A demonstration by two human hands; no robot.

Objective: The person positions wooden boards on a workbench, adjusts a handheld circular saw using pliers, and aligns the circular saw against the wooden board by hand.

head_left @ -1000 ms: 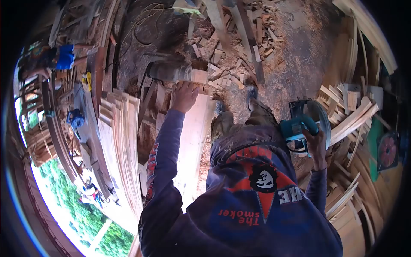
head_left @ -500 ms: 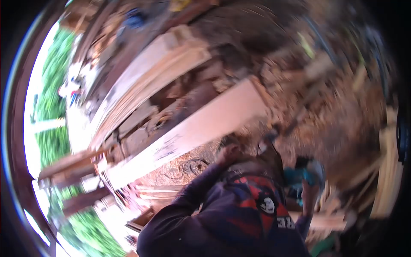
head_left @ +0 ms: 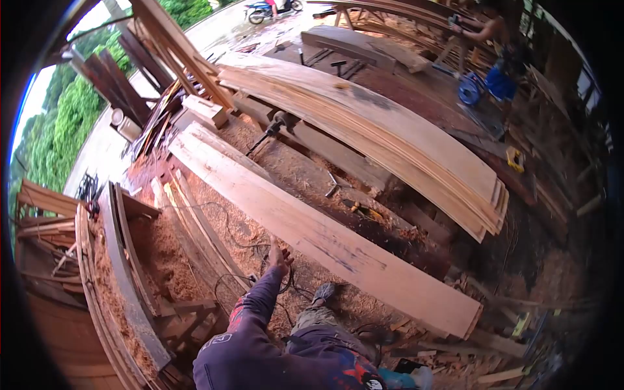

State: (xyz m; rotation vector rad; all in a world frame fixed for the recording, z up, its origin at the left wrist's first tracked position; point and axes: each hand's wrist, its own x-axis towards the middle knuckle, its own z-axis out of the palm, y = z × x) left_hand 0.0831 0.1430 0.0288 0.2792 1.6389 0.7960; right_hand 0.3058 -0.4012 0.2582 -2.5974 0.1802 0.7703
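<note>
My left hand reaches out with its fingers stretched and holds nothing. It is at the lower long edge of a wide, pale wooden plank; whether it touches the wood I cannot tell. Dark marks show on the plank's face. Below the hand, a black cable loops over the sawdust. Part of a teal object, which looks like a power tool, shows by my right side at the bottom edge. My right hand is out of sight there. My shoe stands on the shavings near the plank.
Beyond the plank are stacked long boards, a black drill-like tool and a yellow-handled tool. Another person works at the back right near a blue reel. Long timbers lie at left.
My view has swung round and steadied from a blur. My left hand has gone from beside my body out to the plank's edge. The teal object now shows only at the bottom edge.
</note>
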